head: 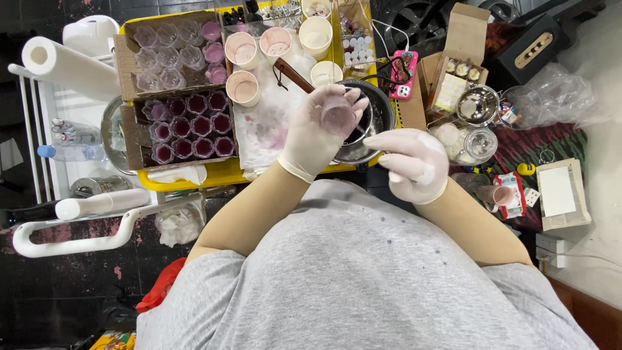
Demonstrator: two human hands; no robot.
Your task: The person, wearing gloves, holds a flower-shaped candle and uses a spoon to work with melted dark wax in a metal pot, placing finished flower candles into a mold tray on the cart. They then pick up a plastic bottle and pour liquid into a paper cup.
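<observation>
While the small clear plastic cup (pixel 339 116) is held up in the gloved left hand (pixel 319 133), its sides are clasped by the curled fingers and it hangs over the rim of the dark metal pot (pixel 376 120) on the yellow worktop (pixel 194 178). A pinkish tint shows through its wall; whether liquid is inside cannot be told. The cup is judged to be light, thin-walled and easily squeezed out of shape, and slippery against a wet glove, so a hold low around the body with gentle pressure is advised, never at the flimsy rim. The gloved right hand (pixel 409 165) is closed in a loose pinch just beside the pot; what it pinches, if anything, cannot be made out. Filled purple cups are lined up in a cardboard tray (pixel 133 133) to the left, with empty cups in a second tray (pixel 124 52) behind. Paper cups (pixel 242 87) stand on a stained cloth (pixel 265 129) nearby.
</observation>
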